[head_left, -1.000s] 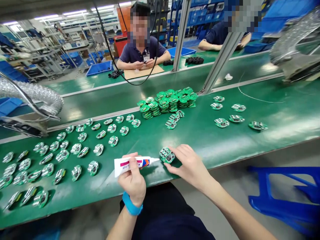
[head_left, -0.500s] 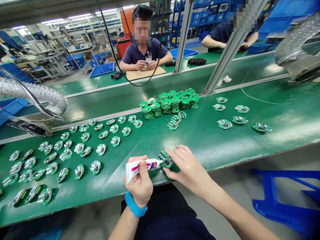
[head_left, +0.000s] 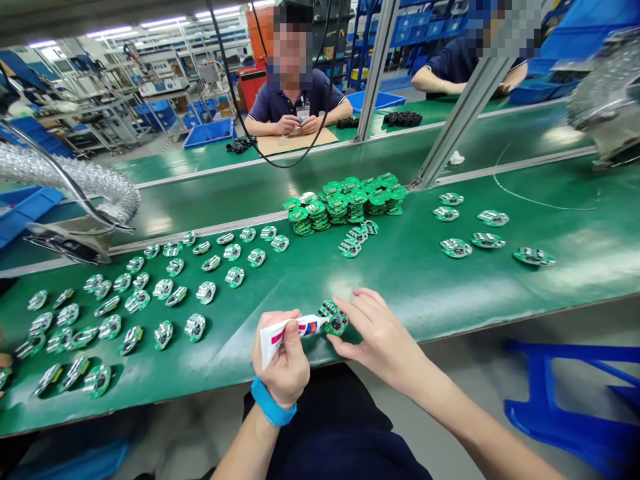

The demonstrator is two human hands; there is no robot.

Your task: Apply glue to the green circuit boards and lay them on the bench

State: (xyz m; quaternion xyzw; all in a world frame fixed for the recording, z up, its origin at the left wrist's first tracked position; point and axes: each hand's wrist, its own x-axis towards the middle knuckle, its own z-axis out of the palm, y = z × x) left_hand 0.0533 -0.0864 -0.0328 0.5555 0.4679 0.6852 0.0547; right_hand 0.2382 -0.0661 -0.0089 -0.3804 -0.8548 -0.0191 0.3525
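Glue tube [head_left: 300, 329] at circuit board [head_left: 335, 319], on worktop [head_left: 425, 287]
Left hand [head_left: 281, 360] pinches tube, nozzle on board; right hand [head_left: 380, 341], spread, steadies board.

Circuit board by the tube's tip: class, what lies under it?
The circuit board sits on the green bench top, steadied by the right hand. Its underside and the bench directly beneath it are covered, so nothing there can be seen.

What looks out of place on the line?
A thin white wire curves loose across the near green belt, and a crumpled white scrap sits on the far green belt; both look like stray litter.
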